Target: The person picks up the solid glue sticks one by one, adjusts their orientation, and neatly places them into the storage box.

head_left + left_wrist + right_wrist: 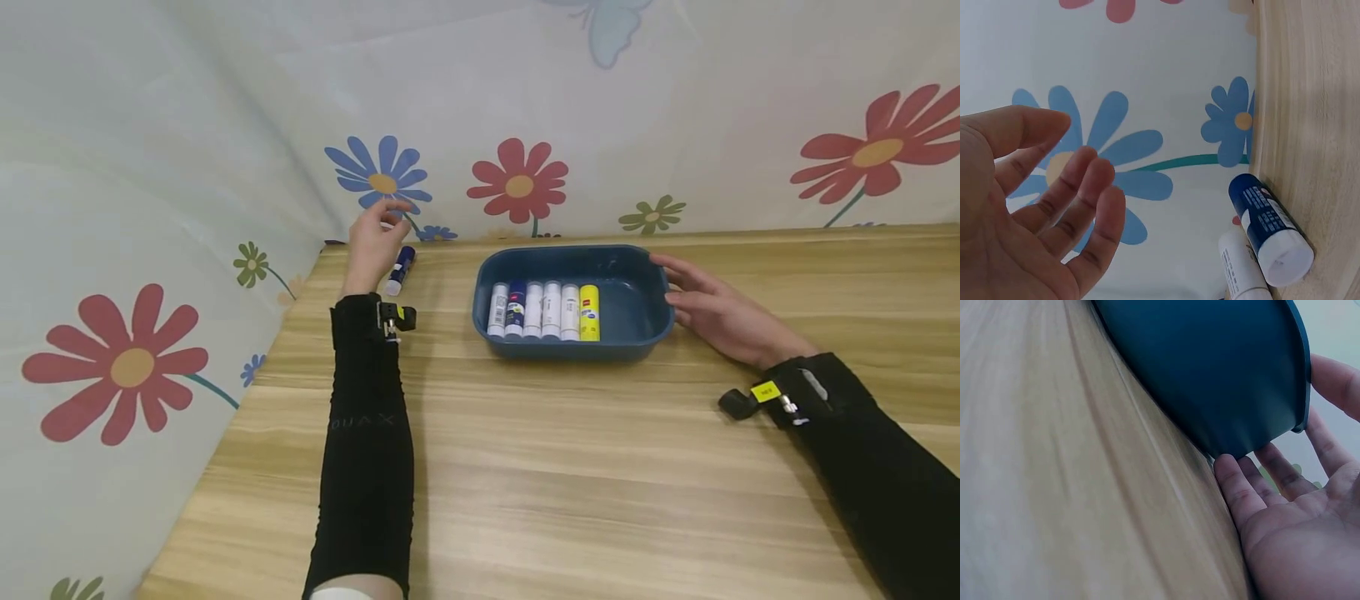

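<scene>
My left hand [375, 242] hovers near the table's back left, holding nothing, with fingers loosely bent and thumb apart in the left wrist view. Just right of that wrist lies a navy glue stick [401, 271] with a white end. Beside it in the left wrist view is a white glue stick [1242, 265], hidden in the head view. A dark blue plastic bin [562, 351] holds a row of glue sticks in its left part: several white ones [551, 308], a navy one [514, 310] and a yellow one [589, 312]. My right hand [712, 312] touches the bin's right end, fingers spread.
The wood-grain table [570, 467] ends at the back against a white curtain [720, 108] printed with flowers, which also runs along the left side. The bin stands close to that back edge.
</scene>
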`<state>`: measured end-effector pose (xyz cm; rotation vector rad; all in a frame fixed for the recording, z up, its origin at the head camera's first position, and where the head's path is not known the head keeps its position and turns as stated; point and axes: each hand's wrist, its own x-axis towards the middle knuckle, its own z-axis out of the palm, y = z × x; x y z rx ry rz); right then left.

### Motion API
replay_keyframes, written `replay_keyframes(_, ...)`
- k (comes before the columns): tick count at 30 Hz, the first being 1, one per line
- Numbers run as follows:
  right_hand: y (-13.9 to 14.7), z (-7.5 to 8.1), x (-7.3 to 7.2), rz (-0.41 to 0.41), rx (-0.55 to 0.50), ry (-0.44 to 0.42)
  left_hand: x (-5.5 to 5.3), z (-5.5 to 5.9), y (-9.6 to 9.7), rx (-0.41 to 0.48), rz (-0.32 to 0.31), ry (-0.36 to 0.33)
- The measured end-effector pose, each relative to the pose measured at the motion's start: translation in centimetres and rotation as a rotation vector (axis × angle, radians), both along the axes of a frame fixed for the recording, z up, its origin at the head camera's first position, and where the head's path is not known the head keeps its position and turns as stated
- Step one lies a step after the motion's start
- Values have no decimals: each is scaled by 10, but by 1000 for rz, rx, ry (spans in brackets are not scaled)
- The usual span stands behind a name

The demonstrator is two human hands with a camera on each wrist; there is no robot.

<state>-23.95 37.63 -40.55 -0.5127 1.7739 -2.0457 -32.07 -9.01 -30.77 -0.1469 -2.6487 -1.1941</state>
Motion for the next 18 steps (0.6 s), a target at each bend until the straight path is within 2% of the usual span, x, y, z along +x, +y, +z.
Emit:
replay_keyframes(4, 0, 1, 1, -2, 6, -3, -3, -3, -4, -23, 22, -38)
replay_keyframes(11, -1, 2, 1, -8, 15, -14, -7, -11, -13, -114, 42, -113)
replay_keyframes(18, 1, 1, 0, 8, -9, -5, -12, -21, -16, -120, 24, -159)
